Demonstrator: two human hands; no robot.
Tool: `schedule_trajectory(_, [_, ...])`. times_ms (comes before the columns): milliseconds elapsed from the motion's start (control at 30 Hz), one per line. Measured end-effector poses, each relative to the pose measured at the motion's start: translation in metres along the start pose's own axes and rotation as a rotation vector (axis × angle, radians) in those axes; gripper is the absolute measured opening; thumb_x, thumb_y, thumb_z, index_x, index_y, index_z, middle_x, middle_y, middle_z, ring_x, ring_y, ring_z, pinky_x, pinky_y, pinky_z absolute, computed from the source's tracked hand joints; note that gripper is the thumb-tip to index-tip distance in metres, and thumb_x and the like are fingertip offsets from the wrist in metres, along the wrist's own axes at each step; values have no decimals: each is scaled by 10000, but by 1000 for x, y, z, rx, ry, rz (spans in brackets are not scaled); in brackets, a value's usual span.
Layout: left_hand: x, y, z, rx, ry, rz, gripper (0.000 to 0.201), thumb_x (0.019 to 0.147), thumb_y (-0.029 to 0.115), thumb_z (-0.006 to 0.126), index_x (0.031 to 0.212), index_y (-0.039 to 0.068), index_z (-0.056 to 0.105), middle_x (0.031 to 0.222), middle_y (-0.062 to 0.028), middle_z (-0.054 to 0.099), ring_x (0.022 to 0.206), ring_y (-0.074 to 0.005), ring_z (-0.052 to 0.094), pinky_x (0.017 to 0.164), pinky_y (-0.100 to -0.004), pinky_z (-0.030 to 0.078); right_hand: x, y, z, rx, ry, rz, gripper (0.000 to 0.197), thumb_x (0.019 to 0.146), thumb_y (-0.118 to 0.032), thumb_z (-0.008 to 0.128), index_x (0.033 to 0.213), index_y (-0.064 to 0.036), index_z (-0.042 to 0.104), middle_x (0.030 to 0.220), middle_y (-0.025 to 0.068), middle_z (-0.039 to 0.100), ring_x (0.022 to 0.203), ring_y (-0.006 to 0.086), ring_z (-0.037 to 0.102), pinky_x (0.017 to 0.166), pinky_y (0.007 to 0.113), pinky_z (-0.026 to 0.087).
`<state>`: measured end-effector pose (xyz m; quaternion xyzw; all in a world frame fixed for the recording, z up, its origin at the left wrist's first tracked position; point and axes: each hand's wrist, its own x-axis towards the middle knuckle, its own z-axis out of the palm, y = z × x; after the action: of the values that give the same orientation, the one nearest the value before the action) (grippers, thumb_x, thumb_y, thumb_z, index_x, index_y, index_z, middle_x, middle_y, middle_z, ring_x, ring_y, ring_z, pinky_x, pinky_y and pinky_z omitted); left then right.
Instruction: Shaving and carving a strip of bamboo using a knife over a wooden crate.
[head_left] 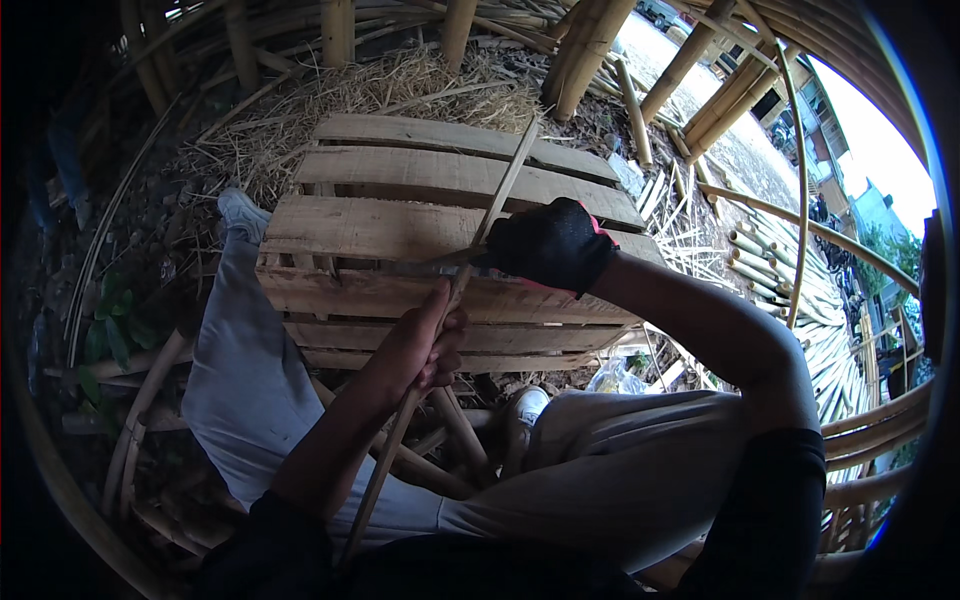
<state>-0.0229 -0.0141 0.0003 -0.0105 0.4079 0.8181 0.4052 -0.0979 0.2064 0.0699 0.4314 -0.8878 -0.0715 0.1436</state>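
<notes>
A long, narrow bamboo strip [505,190] runs slantwise from above the wooden pallet down toward my lap. My bare left hand [425,345] is closed around the strip near its middle, thumb lying along it. In a black glove, my right hand [553,245] is a fist just beyond the left one, on the strip's right side. A thin knife blade [455,258] sticks out leftward from that fist and crosses the strip, seemingly touching it. The glove hides the knife's handle.
Between my spread legs stands the slatted wooden pallet [350,228]. Straw and shavings [400,85] lie behind it. Thick bamboo posts [588,55] rise at the back. Cut bamboo poles [765,262] are piled at right, and loose pieces [455,430] lie by my feet.
</notes>
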Motion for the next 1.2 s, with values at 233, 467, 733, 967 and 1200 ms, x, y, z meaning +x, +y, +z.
schedule_trajectory(233, [-5,-2,-6,-67,-16,-15,511,946,655,398,803,165,391,467,73,258,306,-39,240,288,-199,197,15,31,0,-188,119,144,266,928,-386,549,795,-168,621,638,14,600,587,223,636,473,342,484])
schedule_trajectory(467, [-3,4,-5,-66,-17,-84,521,940,667,394,813,161,387,474,76,267,317,-37,253,291,-197,210,6,23,-7,-51,-266,377,309,999,-375,422,1014,-183,664,842,54,680,799,262,677,637,390,549])
schedule_trajectory(733, [-2,3,4,43,17,-8,511,953,653,375,809,163,385,472,73,271,314,-34,246,282,-198,188,-4,72,-17,-193,-183,266,279,984,-353,453,1051,-173,655,844,50,674,704,246,671,569,379,531])
schedule_trajectory(967, [-3,2,-4,-48,-45,-33,520,958,650,361,793,158,379,469,75,264,313,-34,240,287,-194,194,2,4,-20,-86,-141,62,277,946,-397,519,978,-173,679,830,36,686,703,235,681,566,366,540])
schedule_trajectory(1200, [2,7,-4,-251,-110,-177,501,955,639,397,774,173,408,450,72,266,299,-33,234,268,-183,196,2,72,3,-140,-156,307,282,949,-396,510,1041,-195,686,879,35,688,798,255,680,621,369,550])
